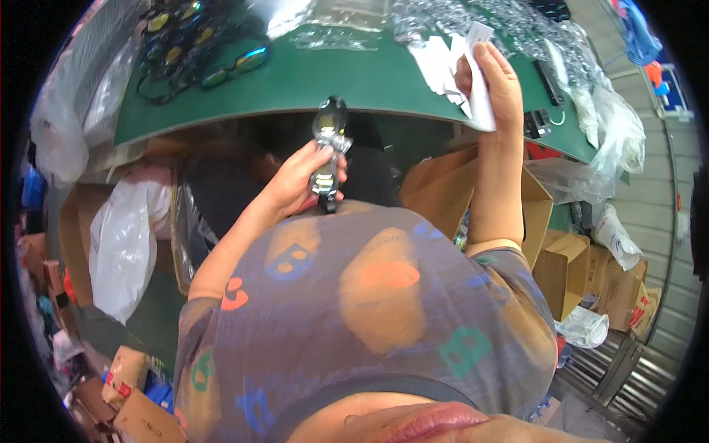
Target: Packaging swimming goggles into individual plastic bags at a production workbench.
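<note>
The left hand (306,177) holds a pair of glasses (329,148) folded up, in front of the body and just below the near edge of the green table (332,81). The glasses look like smooth clear plastic with a dark frame; one rounded lens sticks up above the hand and catches the light, while the dark lower part runs down between the fingers (295,166) and the thumb. The fingers are curled and pressed together around the frame, the thumb closing on it from the right side.

The right hand (491,77) is raised farther away, over the right part of the table, and pinches a narrow white strip of paper (480,88) between thumb and fingers; the strip is flat and thin, hanging down past the palm and sticking up above the fingertips.

The table top is matte green with a curved edge. On its far left lies a heap of dark glasses (192,44) with coloured lenses; crinkled clear plastic bags (509,26) lie far right. Brown cardboard boxes (576,266) stand to the right below the table, a white plastic bag (122,247) to the left.
</note>
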